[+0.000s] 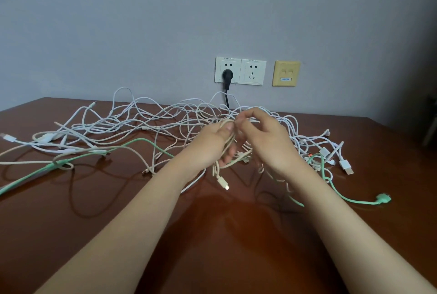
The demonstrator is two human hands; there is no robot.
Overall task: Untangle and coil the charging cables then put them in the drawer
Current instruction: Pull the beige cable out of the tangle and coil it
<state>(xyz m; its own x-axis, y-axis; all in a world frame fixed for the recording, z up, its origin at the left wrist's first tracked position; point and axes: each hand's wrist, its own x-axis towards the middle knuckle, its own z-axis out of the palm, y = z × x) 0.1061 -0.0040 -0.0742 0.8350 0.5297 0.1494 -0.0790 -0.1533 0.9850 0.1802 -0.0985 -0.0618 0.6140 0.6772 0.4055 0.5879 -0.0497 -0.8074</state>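
Two hands meet over the middle of the brown table (pixel 118 211), toward its far edge, and I see bare wood all along the near edge — plenty of room there. Cables sprawl from the left edge to the right edge along the back half; I cannot count the white cables (pixel 132 118), they cross too often. I do count one mint-green cable (pixel 146 141), its round end (pixel 383 199) lying near the right edge, and a beige cable (pixel 227 142) gathered in loops. My left hand (pixel 210 147) is closed around those beige loops, thumb pressed on top. My right hand (pixel 267 137) pinches a strand of the beige cable between narrow fingertips, just beside the left thumb. One beige plug (pixel 223 182) dangles below the left hand. On the wall behind sit two sockets (pixel 240 71) — one holds a black plug (pixel 227 76).
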